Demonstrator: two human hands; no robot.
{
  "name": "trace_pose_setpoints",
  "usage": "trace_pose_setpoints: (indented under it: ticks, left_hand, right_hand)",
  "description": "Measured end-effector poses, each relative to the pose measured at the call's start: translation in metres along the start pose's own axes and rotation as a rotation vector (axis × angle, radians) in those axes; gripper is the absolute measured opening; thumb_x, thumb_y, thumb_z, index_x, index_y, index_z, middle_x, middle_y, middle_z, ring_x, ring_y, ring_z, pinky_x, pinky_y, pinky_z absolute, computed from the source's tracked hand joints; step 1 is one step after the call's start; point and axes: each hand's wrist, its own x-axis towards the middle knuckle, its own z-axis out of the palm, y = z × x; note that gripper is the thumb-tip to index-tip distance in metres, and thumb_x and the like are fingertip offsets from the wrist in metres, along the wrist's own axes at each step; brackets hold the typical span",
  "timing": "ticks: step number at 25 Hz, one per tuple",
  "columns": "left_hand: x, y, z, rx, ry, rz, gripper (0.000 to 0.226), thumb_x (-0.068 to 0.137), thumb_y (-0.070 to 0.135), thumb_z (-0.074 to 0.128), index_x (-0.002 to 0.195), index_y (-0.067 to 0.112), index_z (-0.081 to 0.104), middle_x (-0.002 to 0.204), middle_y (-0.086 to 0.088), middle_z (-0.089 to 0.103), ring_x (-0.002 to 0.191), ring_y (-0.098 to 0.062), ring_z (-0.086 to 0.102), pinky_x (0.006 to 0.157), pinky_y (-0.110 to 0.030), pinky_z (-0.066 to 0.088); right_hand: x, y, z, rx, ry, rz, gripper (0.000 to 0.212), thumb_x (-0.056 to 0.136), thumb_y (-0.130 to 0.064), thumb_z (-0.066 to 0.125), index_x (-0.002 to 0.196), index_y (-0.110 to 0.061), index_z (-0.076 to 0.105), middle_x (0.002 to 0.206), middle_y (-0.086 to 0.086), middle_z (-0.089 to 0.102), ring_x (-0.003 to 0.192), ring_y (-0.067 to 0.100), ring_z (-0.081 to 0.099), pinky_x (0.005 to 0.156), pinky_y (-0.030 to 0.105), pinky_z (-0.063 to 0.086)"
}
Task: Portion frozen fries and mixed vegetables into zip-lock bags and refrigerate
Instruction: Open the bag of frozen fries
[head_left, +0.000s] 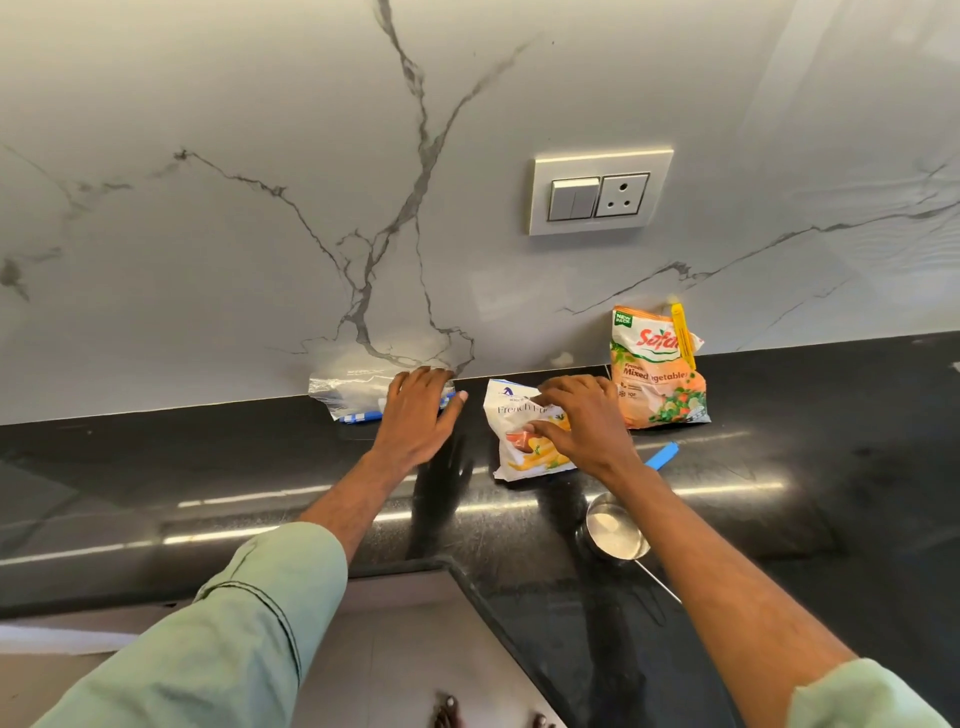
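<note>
Pinching fries pack (508, 415), touching bags (349, 389)

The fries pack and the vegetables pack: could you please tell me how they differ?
The fries pack is white; the vegetables pack is orange. The right hand grips the fries pack; the vegetables pack stands untouched against the wall. A yellow clip sits on the vegetables pack; none shows on the fries pack. Both rest on the black counter.

orange pack (657, 379): "NEW PACK", "Mixed Vegetables" | white pack (524, 441): "French Fries", partly covered
</note>
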Motion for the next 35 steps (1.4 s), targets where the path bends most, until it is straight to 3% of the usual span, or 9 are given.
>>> trace_pose_setpoints:
  ticks: [3,7,9,12,15,18,22,26,35]
  left_hand:
    - [0.001,0.041,0.002,-0.162,-0.139,-0.013,0.064,0.103,0.063,0.032,0.145,0.018,0.049,0.141,-0.007,0.06,0.134,-0.025,0.052,0.118,-0.047,0.033]
    - [0.011,0.084,0.014,-0.59,-0.183,-0.342,0.079,0.094,0.058,0.064,0.156,0.022,0.031,0.138,-0.004,0.06,0.122,-0.022,0.059,0.101,-0.041,0.052]
    - [0.016,0.091,0.015,-0.759,-0.08,-0.468,0.085,0.084,0.044,0.082,0.152,0.016,0.039,0.124,0.002,0.065,0.112,-0.014,0.064,0.098,-0.038,0.054]
    - [0.022,0.092,0.015,-0.947,0.003,-0.541,0.056,0.076,0.021,0.091,0.126,0.014,0.065,0.112,-0.003,0.076,0.093,-0.013,0.074,0.081,-0.038,0.063]
    - [0.023,0.094,0.008,-1.026,-0.001,-0.59,0.047,0.077,0.013,0.089,0.119,0.012,0.068,0.111,-0.004,0.077,0.09,-0.013,0.075,0.066,-0.026,0.06]
    - [0.019,0.095,0.005,-1.065,0.005,-0.564,0.045,0.077,0.011,0.089,0.117,0.011,0.068,0.107,-0.003,0.077,0.091,-0.015,0.076,0.065,-0.025,0.06]
    - [0.01,0.095,0.004,-1.12,0.029,-0.517,0.041,0.08,0.009,0.086,0.116,0.009,0.068,0.106,-0.004,0.078,0.091,-0.016,0.076,0.068,-0.027,0.063]
    - [0.005,0.097,0.003,-1.13,0.042,-0.51,0.039,0.082,0.012,0.084,0.118,0.011,0.067,0.109,-0.004,0.077,0.094,-0.017,0.076,0.073,-0.033,0.065]
    - [-0.002,0.11,0.0,-1.008,0.092,-0.493,0.031,0.085,0.023,0.083,0.113,0.018,0.069,0.106,-0.001,0.076,0.093,-0.017,0.075,0.074,-0.031,0.063]
  right_hand:
    - [-0.003,0.001,-0.001,0.028,0.034,-0.01,0.03,0.093,-0.036,0.077,0.12,-0.024,0.077,0.135,-0.003,0.068,0.131,0.024,0.054,0.116,0.051,0.027]
    - [-0.009,0.002,-0.003,0.02,0.04,-0.027,0.031,0.092,-0.029,0.078,0.123,-0.026,0.077,0.139,0.0,0.066,0.132,0.027,0.054,0.115,0.053,0.032]
    - [-0.014,0.006,-0.004,0.044,0.052,-0.03,0.037,0.091,-0.031,0.079,0.128,-0.026,0.074,0.145,0.005,0.062,0.135,0.029,0.051,0.114,0.056,0.037]
    - [-0.021,0.013,-0.012,0.094,0.123,0.009,0.06,0.089,-0.039,0.081,0.144,-0.024,0.061,0.157,0.01,0.049,0.145,0.032,0.043,0.118,0.053,0.037]
    - [-0.023,0.011,-0.02,0.222,0.169,0.173,0.084,0.087,-0.051,0.08,0.157,-0.025,0.042,0.165,0.009,0.037,0.153,0.029,0.033,0.119,0.047,0.03]
    - [-0.022,0.007,-0.023,0.469,0.224,0.367,0.098,0.082,-0.057,0.082,0.16,-0.022,0.033,0.158,0.005,0.047,0.144,0.022,0.044,0.114,0.043,0.039]
    - [-0.021,0.007,-0.031,0.535,0.268,0.412,0.065,0.087,-0.042,0.083,0.14,-0.015,0.058,0.134,0.002,0.066,0.118,0.012,0.059,0.102,0.044,0.054]
    - [-0.019,0.008,-0.03,0.427,0.271,0.365,0.048,0.089,-0.044,0.079,0.126,-0.014,0.072,0.122,0.004,0.07,0.114,0.019,0.061,0.096,0.044,0.052]
    - [-0.016,0.003,-0.028,0.419,0.189,0.337,0.044,0.091,-0.055,0.073,0.109,-0.016,0.063,0.103,0.0,0.068,0.095,0.018,0.063,0.078,0.04,0.053]
